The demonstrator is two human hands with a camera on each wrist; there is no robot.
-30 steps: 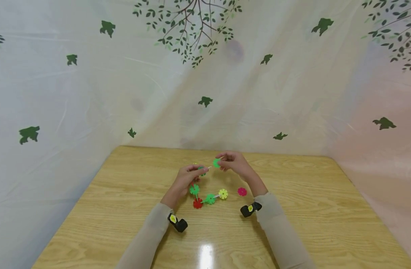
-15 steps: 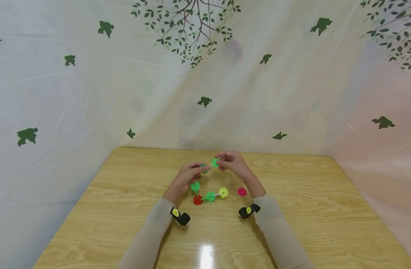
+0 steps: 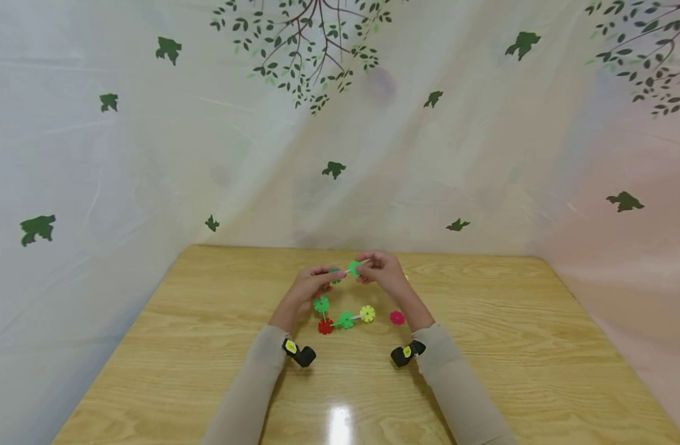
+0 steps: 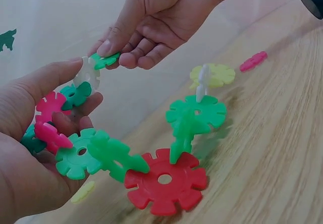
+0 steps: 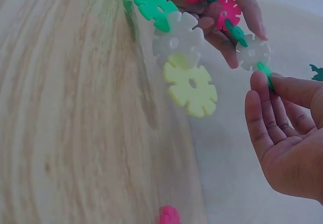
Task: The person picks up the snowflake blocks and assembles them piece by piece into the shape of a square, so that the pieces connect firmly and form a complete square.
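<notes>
My left hand [image 3: 309,287] grips one end of a chain of notched plastic snowflake discs, with the thumb at a white disc [image 4: 87,75]. Between the thumb and fingers of my right hand [image 3: 387,275] is a green snowflake disc [image 5: 264,75]. Its edge meets the white disc's edge; how deep the slots engage is unclear. Pink and dark green discs lie within the left palm. From there the chain bends through bright green discs and a red disc [image 4: 166,181] to a yellow disc [image 5: 192,85] at its other end.
A loose pink disc [image 3: 397,317] lies on the wooden table [image 3: 340,377] near my right wrist. Partly hidden behind the right hand is a yellow piece [image 3: 406,278]. Another pale yellow disc [image 4: 83,192] shows below the left hand. A patterned cloth [image 3: 340,204] hangs behind the table.
The gap between the right hand's green disc and the left hand's white disc has closed. The hanging chain has risen slightly in the head view, and the yellow piece has come into sight.
</notes>
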